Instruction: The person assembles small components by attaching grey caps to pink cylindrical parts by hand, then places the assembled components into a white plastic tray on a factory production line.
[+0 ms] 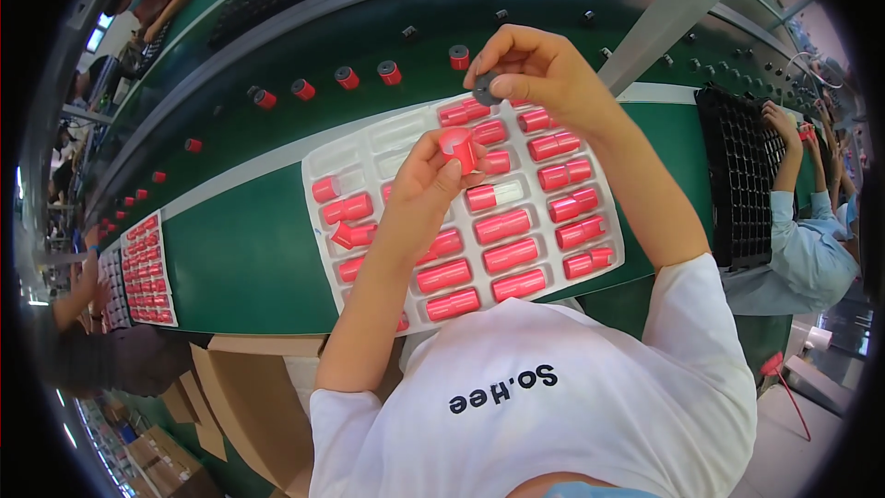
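Two hands work above a white tray: the left hand pinches a red cup-like piece over the tray's middle, and the right hand pinches a dark grey disc near its far edge. Red pieces fill most compartments; several toward the far left corner are bare, and the left forearm hides others. Across the green surface, beyond the tray, stand dark-topped red cylinders. An open cardboard box sits past the near edge, its inside partly hidden. People at the rim look blurred.
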